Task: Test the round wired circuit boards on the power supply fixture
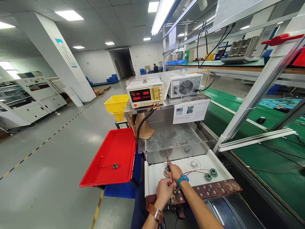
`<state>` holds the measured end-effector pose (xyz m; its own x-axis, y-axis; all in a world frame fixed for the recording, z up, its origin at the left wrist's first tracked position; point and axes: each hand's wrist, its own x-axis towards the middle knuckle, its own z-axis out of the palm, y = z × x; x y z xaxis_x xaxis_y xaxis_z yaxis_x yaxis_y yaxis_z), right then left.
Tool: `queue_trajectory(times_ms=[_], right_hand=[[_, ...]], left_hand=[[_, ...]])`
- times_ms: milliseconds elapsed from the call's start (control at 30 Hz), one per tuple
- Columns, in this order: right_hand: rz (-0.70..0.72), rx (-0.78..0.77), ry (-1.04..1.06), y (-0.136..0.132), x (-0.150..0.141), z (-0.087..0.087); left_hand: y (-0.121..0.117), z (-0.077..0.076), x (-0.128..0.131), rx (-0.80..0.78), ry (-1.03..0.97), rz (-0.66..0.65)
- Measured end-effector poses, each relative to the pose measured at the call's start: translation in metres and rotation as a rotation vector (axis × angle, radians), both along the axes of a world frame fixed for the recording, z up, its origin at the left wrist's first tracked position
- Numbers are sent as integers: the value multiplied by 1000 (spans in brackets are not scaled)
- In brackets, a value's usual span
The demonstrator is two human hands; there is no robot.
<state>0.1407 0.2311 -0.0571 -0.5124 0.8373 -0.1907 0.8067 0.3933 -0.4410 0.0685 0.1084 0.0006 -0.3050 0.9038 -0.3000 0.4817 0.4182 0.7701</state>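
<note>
A red wire (pixel 171 172) is pinched between the closed fingertips of the left hand (pixel 164 191) near the front edge of the white tray (pixel 152 181). Toward the tray's left end, a round green board (pixel 166 167) is met by the right hand (pixel 175 172), partly curled; whether it is gripped cannot be told. Two similar boards (pixel 208 176) are placed toward the right edge

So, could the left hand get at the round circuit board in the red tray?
Probably yes: the round circuit board lies uncovered in the red tray, on the left hand's side, with apparently only low tray rims between. That hand seems busy at a red wire, though.
</note>
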Motion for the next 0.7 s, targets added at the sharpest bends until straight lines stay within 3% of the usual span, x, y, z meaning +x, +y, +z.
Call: queue_trajectory(times_ms=[333, 700], right_hand=[[-8, -13, -4, -3, -2, 7], [-5, -8, -5, 1, -2, -1]], left_hand=[[0, 2, 0, -1, -2, 6], [1, -1, 0, -14, 26, 11]])
